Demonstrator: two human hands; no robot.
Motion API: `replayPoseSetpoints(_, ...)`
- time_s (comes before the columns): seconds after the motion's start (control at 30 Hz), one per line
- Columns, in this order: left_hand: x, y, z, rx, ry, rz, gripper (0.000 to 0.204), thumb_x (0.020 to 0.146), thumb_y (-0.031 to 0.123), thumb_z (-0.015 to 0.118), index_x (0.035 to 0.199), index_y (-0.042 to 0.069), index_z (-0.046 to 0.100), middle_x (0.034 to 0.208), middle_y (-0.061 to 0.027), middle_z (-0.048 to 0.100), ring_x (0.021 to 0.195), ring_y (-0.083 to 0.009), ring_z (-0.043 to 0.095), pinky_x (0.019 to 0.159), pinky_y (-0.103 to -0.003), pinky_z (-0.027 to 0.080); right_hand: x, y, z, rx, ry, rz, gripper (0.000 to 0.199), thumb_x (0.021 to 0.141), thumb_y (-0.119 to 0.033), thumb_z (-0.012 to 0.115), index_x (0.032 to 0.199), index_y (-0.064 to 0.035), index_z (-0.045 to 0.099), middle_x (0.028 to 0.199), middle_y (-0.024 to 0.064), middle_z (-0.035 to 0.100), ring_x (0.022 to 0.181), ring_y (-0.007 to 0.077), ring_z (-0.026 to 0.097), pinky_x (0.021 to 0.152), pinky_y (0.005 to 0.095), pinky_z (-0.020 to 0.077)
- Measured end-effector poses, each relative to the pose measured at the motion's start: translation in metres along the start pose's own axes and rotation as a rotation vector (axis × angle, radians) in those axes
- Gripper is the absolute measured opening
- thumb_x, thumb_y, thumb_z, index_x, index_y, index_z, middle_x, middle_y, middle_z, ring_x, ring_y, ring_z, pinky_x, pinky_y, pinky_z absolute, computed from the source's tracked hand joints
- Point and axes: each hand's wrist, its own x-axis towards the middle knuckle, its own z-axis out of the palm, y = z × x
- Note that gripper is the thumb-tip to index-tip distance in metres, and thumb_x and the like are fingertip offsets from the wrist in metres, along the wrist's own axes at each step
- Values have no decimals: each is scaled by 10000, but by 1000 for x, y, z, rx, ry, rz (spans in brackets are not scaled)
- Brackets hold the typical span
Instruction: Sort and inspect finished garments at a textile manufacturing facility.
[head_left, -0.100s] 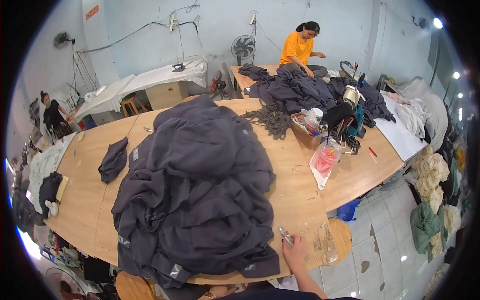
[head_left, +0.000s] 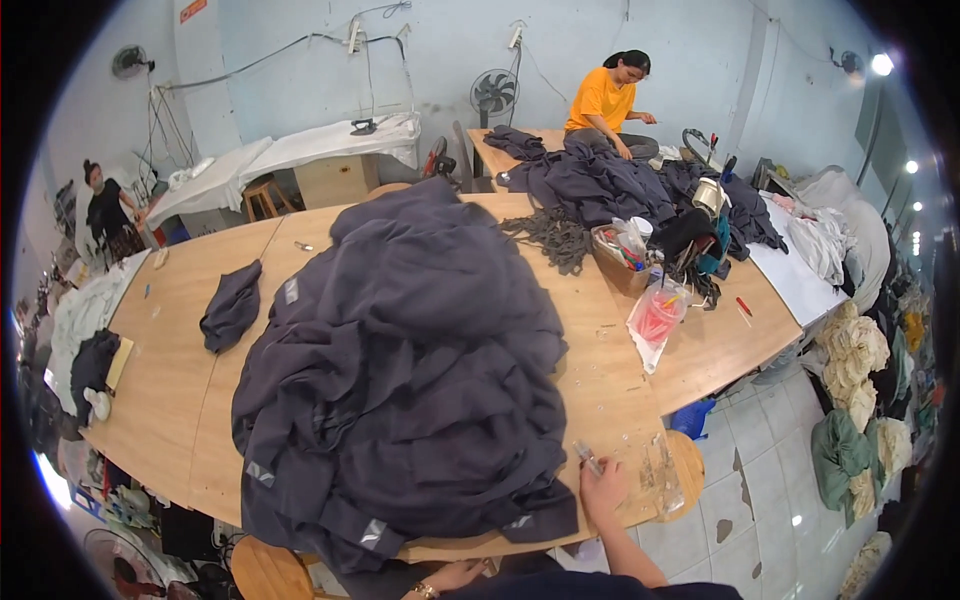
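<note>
My right grip point(head_left: 604, 488) is wrapped round a small silvery tool point(head_left: 589, 458), just right of the dark garment pile point(head_left: 430, 330) on the worktop point(head_left: 170, 400). Left grip point(head_left: 455, 576) low at the near edge; can't tell if it's holding anything. Pale labels point(head_left: 372, 534) on pile, orange wall sign point(head_left: 192, 10): print too small. Box point(head_left: 616, 277), pink-filled bag point(head_left: 658, 316) beyond.

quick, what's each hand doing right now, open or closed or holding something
Left hand: low by the near edge of the table; cannot tell whether open or closed.
Right hand: closed on a small silvery tool.
</note>
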Motion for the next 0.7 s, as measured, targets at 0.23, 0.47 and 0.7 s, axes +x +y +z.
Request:
replayPoseSetpoints(0.23, -127, 85, -36, -611, 3, 355, 403, 1012, 300, 401, 1294, 37, 516, 1213, -57, 577, 1091, -117, 514, 945, -224, 377, -5, -15, 16, -240, 111, 3, 277, 801, -352, 647, 876, -108, 537, 881, 105, 519, 851, 311, 544, 717, 433, 406)
replayPoseSetpoints(0.47, -122, 98, -47, -673, 67, 299, 413, 1008, 299, 415, 1296, 16, 505, 1251, -58, 567, 1147, -119, 509, 970, -234, 378, -5, -16, 16, -313, 84, 34, 297, 830, -385, 614, 880, -103, 536, 892, 106, 522, 852, 311, 548, 720, 426, 409)
replayPoseSetpoints(0.7, -115, 125, -68, -661, -160, 419, 374, 1003, 257, 446, 1304, 43, 506, 1181, -9, 584, 1077, -79, 514, 926, -214, 389, -4, -15, 16, -236, 41, 102, 334, 788, -407, 643, 867, -104, 528, 890, 109, 519, 879, 305, 529, 742, 417, 396)
